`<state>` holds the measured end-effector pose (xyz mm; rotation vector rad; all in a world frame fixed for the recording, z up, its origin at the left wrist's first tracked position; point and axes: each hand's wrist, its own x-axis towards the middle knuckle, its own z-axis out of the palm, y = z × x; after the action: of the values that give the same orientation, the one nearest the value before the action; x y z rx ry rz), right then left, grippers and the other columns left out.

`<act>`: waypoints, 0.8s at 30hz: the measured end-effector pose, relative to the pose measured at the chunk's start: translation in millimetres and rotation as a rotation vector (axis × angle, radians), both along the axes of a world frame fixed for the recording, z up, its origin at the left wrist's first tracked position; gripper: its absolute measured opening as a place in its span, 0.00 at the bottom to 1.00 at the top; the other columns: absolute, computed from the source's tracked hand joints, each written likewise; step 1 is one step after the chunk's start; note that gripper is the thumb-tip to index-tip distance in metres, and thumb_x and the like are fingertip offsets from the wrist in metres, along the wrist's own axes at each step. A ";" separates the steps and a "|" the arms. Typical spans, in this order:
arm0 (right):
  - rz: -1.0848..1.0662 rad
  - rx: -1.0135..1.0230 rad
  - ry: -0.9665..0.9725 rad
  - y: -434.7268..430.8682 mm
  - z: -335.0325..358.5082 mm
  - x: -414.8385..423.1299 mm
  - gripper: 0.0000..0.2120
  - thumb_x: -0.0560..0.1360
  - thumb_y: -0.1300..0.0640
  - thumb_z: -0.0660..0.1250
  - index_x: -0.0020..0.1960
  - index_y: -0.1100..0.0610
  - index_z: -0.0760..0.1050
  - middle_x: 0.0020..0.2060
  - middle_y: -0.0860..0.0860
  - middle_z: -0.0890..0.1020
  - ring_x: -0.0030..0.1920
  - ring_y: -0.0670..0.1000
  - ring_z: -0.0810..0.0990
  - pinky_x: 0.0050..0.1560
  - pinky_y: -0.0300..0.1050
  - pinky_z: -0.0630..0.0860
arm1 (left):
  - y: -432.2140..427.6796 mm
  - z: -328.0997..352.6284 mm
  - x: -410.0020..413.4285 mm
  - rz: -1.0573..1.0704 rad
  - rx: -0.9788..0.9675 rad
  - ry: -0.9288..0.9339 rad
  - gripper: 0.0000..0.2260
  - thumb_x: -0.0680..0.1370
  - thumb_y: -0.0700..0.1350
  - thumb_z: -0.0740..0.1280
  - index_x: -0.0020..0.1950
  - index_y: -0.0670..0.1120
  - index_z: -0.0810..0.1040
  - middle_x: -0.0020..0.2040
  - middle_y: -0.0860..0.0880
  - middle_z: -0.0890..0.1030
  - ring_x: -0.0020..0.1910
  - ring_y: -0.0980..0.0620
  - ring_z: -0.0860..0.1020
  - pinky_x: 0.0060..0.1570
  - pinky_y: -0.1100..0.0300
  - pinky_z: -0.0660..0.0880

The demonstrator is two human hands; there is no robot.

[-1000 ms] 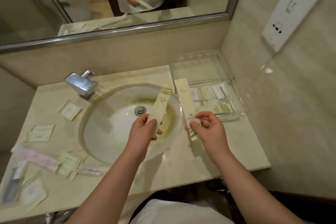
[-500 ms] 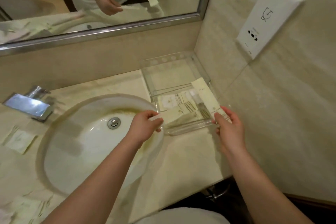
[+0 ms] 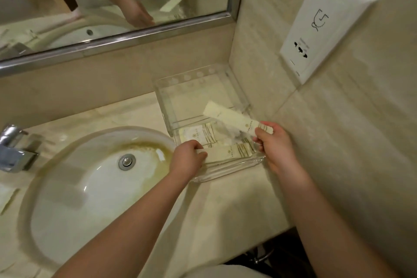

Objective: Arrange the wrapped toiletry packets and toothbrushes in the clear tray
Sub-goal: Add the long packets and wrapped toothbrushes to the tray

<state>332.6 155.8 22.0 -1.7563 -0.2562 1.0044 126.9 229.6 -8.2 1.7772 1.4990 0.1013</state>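
The clear tray [image 3: 234, 88] stands in the counter's back right corner, against the wall. Several cream wrapped packets [image 3: 198, 134] lie in its near half. My left hand [image 3: 188, 157] pinches the left end of a long cream toothbrush packet [image 3: 232, 152] that lies flat along the tray's near edge. A second long toothbrush packet [image 3: 230, 117] is gripped at its near end by my right hand [image 3: 275, 144] and slants up and left above the tray's right side. The tray's far half holds nothing.
A white sink [image 3: 94, 187] with a drain fills the counter left of the tray. A chrome tap [image 3: 13, 149] is at far left, a loose packet [image 3: 6, 196] near the left edge. A mirror [image 3: 112, 2] hangs behind, a white wall socket panel [image 3: 325, 20] on the right wall.
Both hands moved right from over the sink to the tray. The left hand's packet came down flat into the tray's near edge; the right hand's packet now hovers above the tray.
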 end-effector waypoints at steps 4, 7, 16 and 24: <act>0.234 -0.201 -0.224 4.8 -8.2 3.4 0.16 0.76 0.60 0.67 0.64 0.53 0.72 0.47 0.54 0.81 0.36 0.49 0.79 0.32 0.38 0.74 | -7.5 -5.4 2.4 -0.240 0.247 0.309 0.09 0.78 0.49 0.62 0.44 0.46 0.78 0.43 0.48 0.76 0.46 0.46 0.78 0.34 0.56 0.70; 0.409 -0.324 -0.400 5.1 -16.0 11.2 0.17 0.76 0.57 0.67 0.63 0.49 0.72 0.54 0.52 0.80 0.42 0.49 0.81 0.38 0.42 0.77 | -7.0 -10.7 -0.5 -0.238 0.265 0.296 0.08 0.77 0.48 0.66 0.46 0.44 0.79 0.47 0.46 0.77 0.50 0.45 0.75 0.39 0.54 0.71; 0.637 -0.376 -0.490 4.7 -30.2 -4.6 0.14 0.77 0.53 0.67 0.61 0.47 0.69 0.45 0.49 0.78 0.36 0.46 0.76 0.33 0.42 0.69 | -9.7 -7.0 -10.7 -0.035 0.143 0.083 0.21 0.76 0.30 0.58 0.65 0.42 0.77 0.58 0.43 0.79 0.55 0.44 0.79 0.50 0.55 0.76; 0.770 -0.528 -1.051 -6.1 -37.9 -19.8 0.21 0.73 0.41 0.68 0.64 0.47 0.76 0.60 0.54 0.73 0.60 0.56 0.70 0.61 0.50 0.68 | -14.6 -6.7 -8.1 -0.145 0.127 0.098 0.20 0.75 0.35 0.59 0.64 0.45 0.80 0.58 0.46 0.83 0.57 0.45 0.80 0.53 0.55 0.78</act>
<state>312.8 149.8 -15.9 -2.6410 -1.5268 0.5487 118.8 215.0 -14.8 2.0131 1.4539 0.0369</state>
